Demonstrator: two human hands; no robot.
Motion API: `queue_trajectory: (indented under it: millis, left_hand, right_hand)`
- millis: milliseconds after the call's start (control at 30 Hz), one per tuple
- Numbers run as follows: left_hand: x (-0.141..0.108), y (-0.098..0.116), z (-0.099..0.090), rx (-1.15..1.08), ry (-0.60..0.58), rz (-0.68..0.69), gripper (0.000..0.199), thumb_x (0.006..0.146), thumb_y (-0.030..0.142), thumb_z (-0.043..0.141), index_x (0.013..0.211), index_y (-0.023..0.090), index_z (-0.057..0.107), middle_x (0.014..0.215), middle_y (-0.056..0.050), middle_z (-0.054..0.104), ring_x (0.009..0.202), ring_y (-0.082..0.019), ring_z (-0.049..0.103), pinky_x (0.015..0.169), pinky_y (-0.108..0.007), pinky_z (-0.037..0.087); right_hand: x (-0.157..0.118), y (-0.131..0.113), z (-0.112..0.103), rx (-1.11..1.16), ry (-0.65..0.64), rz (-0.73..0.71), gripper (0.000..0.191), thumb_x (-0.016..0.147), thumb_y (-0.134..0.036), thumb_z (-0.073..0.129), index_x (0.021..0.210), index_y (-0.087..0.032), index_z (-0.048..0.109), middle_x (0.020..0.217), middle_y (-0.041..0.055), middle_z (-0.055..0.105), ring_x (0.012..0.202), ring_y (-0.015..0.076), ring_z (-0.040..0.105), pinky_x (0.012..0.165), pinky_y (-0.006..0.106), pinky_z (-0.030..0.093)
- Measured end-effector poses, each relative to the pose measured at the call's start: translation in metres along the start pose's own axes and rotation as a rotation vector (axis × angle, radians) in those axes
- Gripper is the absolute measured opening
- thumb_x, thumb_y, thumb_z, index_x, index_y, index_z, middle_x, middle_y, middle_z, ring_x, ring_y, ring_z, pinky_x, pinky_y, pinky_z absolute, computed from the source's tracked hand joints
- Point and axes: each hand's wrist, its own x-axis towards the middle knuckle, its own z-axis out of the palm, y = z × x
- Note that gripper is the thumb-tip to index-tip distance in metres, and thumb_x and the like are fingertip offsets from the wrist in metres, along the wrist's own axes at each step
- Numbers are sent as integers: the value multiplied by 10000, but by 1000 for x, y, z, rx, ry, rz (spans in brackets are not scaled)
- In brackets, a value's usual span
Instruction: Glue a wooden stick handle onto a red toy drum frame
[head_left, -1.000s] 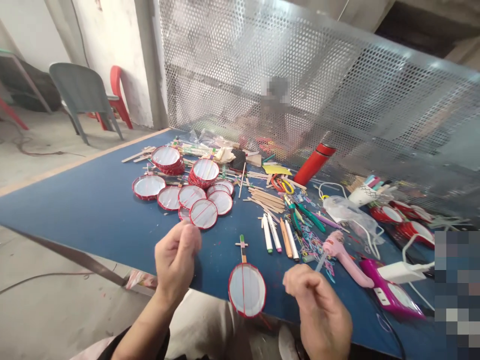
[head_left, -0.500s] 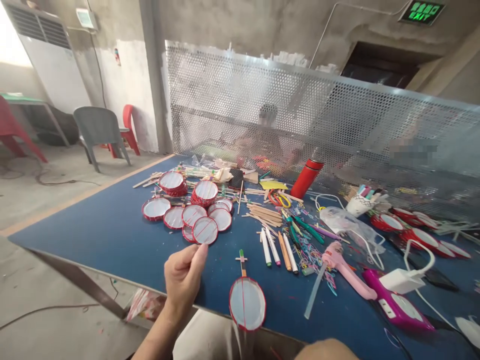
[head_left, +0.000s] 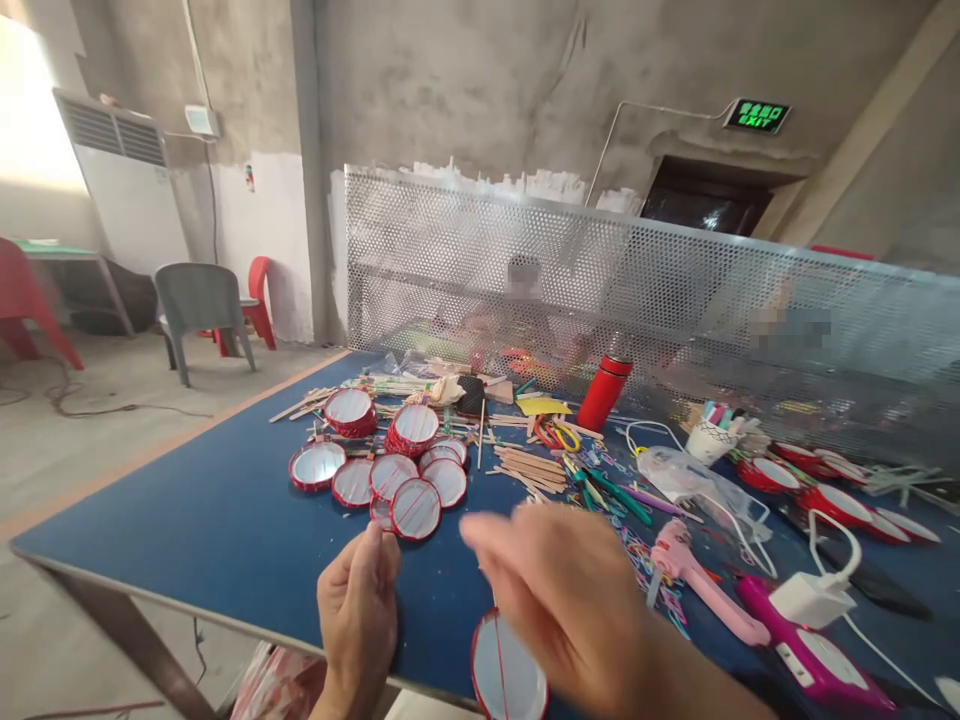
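My left hand rises from the table's near edge with its fingers closed together, and nothing shows in them. It is just below a round red-rimmed frame with pale film and red strings, one of a cluster on the table. A stack of such frames stands behind it. My right hand is blurred, fingers spread, passing over the table. Below it lies a similar round frame, cut off by the picture's bottom edge, with any handle hidden by my hand.
The blue table holds wooden craft sticks, a red bottle, a pink glue gun and a magenta device. A perforated metal screen stands behind, with a person beyond it.
The view has tilted up and levelled. My right hand has risen from the bottom edge to over the table, covering the round frame's handle. My left hand sits lower, and its fingers are closer together.
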Motion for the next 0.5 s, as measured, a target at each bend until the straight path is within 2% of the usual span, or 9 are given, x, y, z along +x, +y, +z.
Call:
queue_trajectory:
  millis: [67, 100, 167, 233, 333, 433, 500]
  left_hand:
    - [1, 1, 2, -53, 45, -12, 542, 802, 416, 706, 450, 209, 349, 451, 84, 275, 450, -84, 269, 416, -216, 287]
    - [2, 2, 2, -79, 73, -15, 544, 800, 406, 711, 445, 208, 349, 443, 85, 277, 441, -82, 272, 412, -213, 291]
    - [3, 4, 3, -129, 123, -29, 550, 801, 396, 712, 435, 207, 349, 425, 86, 282, 422, -79, 273, 400, -210, 296]
    - [3, 6, 3, -172, 154, -53, 553, 808, 410, 702, 425, 206, 360, 406, 82, 292, 406, -79, 276, 389, -212, 305]
    - [4, 9, 3, -200, 167, -72, 567, 822, 465, 675, 410, 205, 385, 383, 72, 303, 387, -83, 285, 376, -219, 314]
    - [3, 10, 2, -208, 172, -70, 589, 784, 527, 704, 403, 203, 393, 380, 70, 310, 384, -81, 293, 376, -218, 317]
    - [2, 10, 2, -209, 176, -68, 601, 744, 557, 739, 404, 200, 395, 382, 72, 310, 387, -78, 297, 381, -215, 321]
  right_hand:
    - [19, 29, 36, -35, -208, 105, 240, 969, -200, 447, 1023, -196, 681, 841, 58, 668, 807, 193, 614, 745, 335, 524]
    - [26, 43, 54, -41, -264, 115, 204, 952, -170, 489, 1023, -169, 680, 916, 78, 679, 907, 208, 617, 820, 347, 517]
    - [35, 66, 84, -38, -329, 105, 160, 901, -163, 594, 1038, -151, 675, 1019, 94, 685, 1003, 219, 611, 898, 353, 500]
    - [39, 83, 107, -33, -388, 87, 223, 887, -166, 623, 1106, -158, 660, 1141, 100, 673, 1072, 230, 599, 939, 369, 485]
    - [40, 98, 127, -7, -487, 25, 351, 884, -162, 625, 1230, -222, 616, 1323, 71, 611, 1190, 244, 559, 979, 396, 465]
    - [40, 105, 132, 6, -563, 8, 365, 850, -114, 638, 1197, -227, 643, 1240, 67, 668, 1145, 268, 595, 927, 428, 487]
    - [40, 103, 130, 8, -559, 26, 321, 876, -116, 599, 1184, -195, 647, 1200, 88, 682, 1131, 278, 600, 912, 446, 485]
